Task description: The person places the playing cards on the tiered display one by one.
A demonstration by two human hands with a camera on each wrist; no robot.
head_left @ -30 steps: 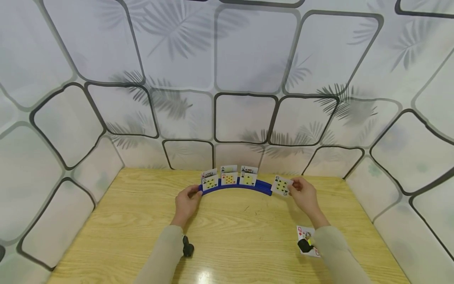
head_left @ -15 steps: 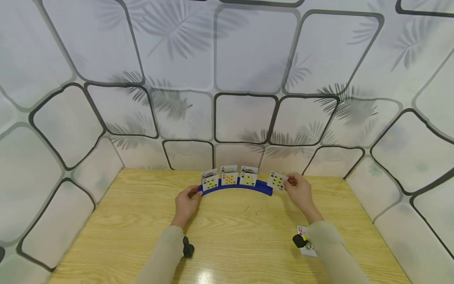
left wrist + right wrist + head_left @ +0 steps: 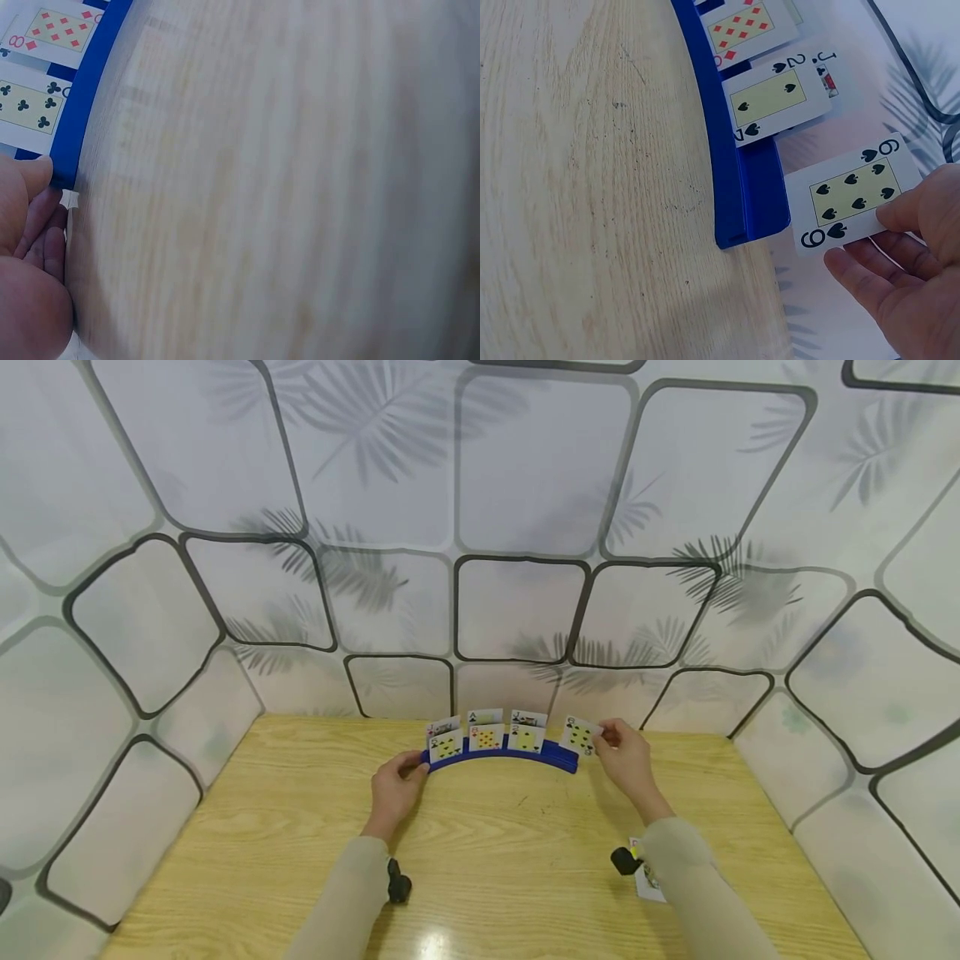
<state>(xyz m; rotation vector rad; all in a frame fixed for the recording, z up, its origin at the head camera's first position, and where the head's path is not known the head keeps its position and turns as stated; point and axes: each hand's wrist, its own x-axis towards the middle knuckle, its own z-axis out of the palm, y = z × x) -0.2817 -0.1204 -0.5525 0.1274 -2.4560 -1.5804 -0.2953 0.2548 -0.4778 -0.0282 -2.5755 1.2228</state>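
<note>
A curved blue card holder [image 3: 555, 754] stands on the table with playing cards upright in two rows. Its front row shows a clubs card [image 3: 446, 746], an eight of diamonds [image 3: 486, 738] and a two of spades [image 3: 769, 101]. At the holder's left end, my left hand [image 3: 395, 789] grips the tip, thumb in front and fingers behind. My right hand [image 3: 627, 768] pinches a six of spades [image 3: 855, 192] by its right side between thumb and fingers. That card is tilted at the back of the holder's right end; whether it touches the slot I cannot tell.
Behind the front row stand a left jack [image 3: 442, 724], an ace [image 3: 486, 716] and another jack [image 3: 528, 718]. A loose card [image 3: 649, 885] lies face up on the wooden table [image 3: 480, 860], partly under my right sleeve. A patterned curtain [image 3: 517, 610] encloses the table's back and sides.
My right hand has carried the six of spades left and slightly up, to behind the holder's right end. My left hand has stayed on the holder's left tip.
</note>
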